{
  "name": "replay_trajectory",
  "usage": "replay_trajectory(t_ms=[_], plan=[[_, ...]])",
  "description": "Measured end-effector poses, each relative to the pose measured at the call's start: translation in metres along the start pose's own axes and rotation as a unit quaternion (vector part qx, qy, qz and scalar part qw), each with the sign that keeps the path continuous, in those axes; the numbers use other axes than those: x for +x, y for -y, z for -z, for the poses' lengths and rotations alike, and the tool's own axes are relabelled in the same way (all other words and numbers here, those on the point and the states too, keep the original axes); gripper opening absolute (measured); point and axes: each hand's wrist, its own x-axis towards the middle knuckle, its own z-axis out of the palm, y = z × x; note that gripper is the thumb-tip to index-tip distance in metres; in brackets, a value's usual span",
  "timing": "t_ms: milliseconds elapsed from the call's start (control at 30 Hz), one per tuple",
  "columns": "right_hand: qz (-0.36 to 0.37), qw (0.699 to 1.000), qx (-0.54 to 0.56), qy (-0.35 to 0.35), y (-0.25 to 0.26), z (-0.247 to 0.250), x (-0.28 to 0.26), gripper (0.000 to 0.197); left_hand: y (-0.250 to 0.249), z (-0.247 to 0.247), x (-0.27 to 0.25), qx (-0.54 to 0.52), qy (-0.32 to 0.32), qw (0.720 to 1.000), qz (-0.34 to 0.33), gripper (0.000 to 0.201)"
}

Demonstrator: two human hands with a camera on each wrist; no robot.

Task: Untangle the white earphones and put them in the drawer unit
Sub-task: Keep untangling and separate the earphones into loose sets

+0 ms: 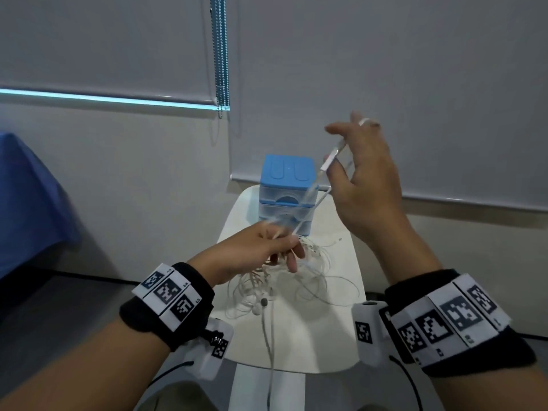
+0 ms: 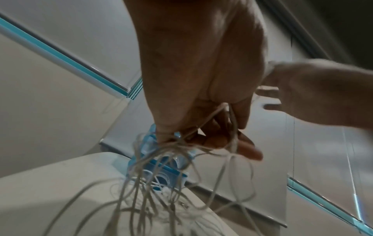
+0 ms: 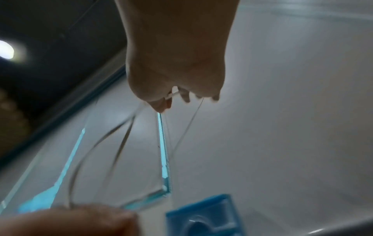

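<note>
The white earphones [image 1: 278, 286] lie in a loose tangle on a small white table [image 1: 314, 336]. My left hand [image 1: 281, 241] grips a bunch of their cables just above the tangle, seen close in the left wrist view [image 2: 203, 137]. My right hand [image 1: 338, 152] is raised higher to the right and pinches a white plug end [image 1: 332, 157] between thumb and finger, the other fingers spread. Blurred strands run taut between the two hands [image 3: 121, 143]. The blue drawer unit [image 1: 286, 188] stands at the table's far end behind the strands, all drawers closed.
One cable [image 1: 269, 351] hangs over the table's near edge towards my lap. Grey roller blinds fill the wall behind, with a bead chain [image 1: 221, 54] hanging at the left. A blue cloth [image 1: 26, 203] covers something at far left. Floor lies on both sides of the table.
</note>
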Motion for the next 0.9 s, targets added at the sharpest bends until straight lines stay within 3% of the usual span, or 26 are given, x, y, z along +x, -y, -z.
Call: replay_trajectory(t_ms=[67,167,233,300,433,533,600,700,767,900], plan=[[-0.051,0.989,-0.131,0.050,-0.013,0.004,-0.004,0.062,0.003,0.003,-0.003,-0.009,-0.032,0.999,0.004,0.035],[-0.167,0.922,-0.254,0.241,-0.035,0.006,-0.016,0.074,0.002,0.008,-0.004,0.008,-0.074,0.997,-0.007,0.035],[-0.213,0.877,-0.251,0.351,-0.045,0.007,-0.026,0.075,-0.002,0.010,-0.004,-0.006,-0.078,0.997,-0.011,0.034],[-0.213,0.878,-0.172,0.393,-0.049,0.008,-0.034,0.079,-0.010,0.011,-0.002,-0.014,-0.062,0.998,-0.003,0.035],[-0.182,0.899,0.127,0.379,-0.043,0.002,-0.049,0.075,-0.020,0.009,0.000,-0.035,-0.019,0.999,0.010,0.041],[-0.169,0.903,0.227,0.324,-0.034,-0.002,-0.046,0.042,-0.023,0.007,0.002,-0.015,-0.016,1.000,0.007,0.039],[-0.169,0.905,0.222,0.321,-0.023,0.001,-0.039,0.024,-0.024,0.006,0.003,0.019,-0.014,1.000,-0.003,0.037],[-0.158,0.888,0.191,0.387,-0.014,0.004,-0.032,0.040,-0.025,0.005,0.003,0.048,-0.023,0.998,-0.019,0.034],[-0.170,0.873,0.197,0.413,-0.012,0.005,-0.029,0.034,-0.025,0.006,0.003,0.046,-0.033,0.998,-0.027,0.034],[-0.214,0.871,0.273,0.347,-0.015,0.005,-0.026,0.019,-0.018,0.008,0.004,-0.003,-0.038,0.999,-0.036,0.034]])
